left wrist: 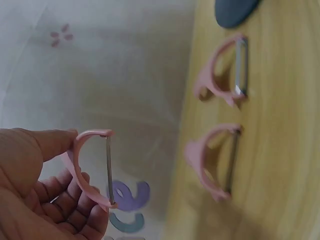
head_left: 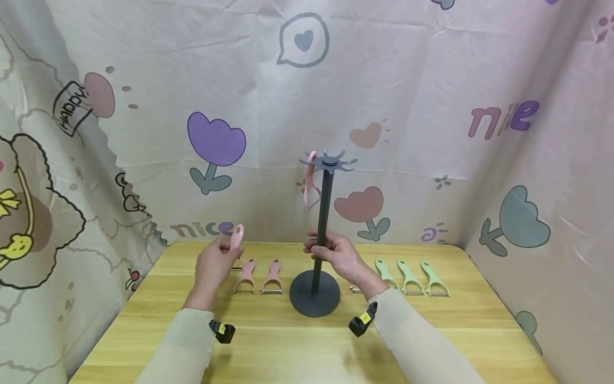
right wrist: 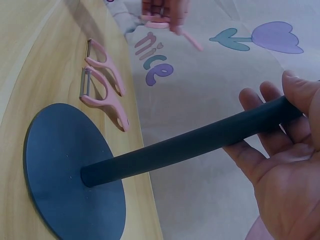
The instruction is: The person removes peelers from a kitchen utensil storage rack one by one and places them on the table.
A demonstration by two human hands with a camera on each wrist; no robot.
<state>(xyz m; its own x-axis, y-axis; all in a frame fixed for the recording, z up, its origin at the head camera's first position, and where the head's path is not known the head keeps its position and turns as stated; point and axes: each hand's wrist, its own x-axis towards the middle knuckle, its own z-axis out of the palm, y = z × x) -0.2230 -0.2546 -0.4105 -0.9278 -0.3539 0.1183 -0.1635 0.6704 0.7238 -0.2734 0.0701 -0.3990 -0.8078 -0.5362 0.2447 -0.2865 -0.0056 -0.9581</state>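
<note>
My left hand (head_left: 211, 272) holds a pink peeler (head_left: 236, 238) raised above the table's back left, its handle pointing up. The left wrist view shows thumb and fingers pinching the peeler (left wrist: 76, 159) near its blade frame. My right hand (head_left: 347, 260) grips the dark pole (right wrist: 200, 142) of an upright stand, thumb on one side and fingers on the other. The stand's round base (head_left: 314, 306) rests on the table. From a hook of its star-shaped top (head_left: 330, 161) hangs another pink peeler (head_left: 310, 178). Two more pink peelers (head_left: 273, 276) lie left of the base.
Several green peelers (head_left: 410, 277) lie in a row right of the stand. Partly hidden behind the right wrist is another peeler's blade end (head_left: 355, 289). The wooden table (head_left: 268, 346) ends against a printed curtain (head_left: 268, 96) at the back.
</note>
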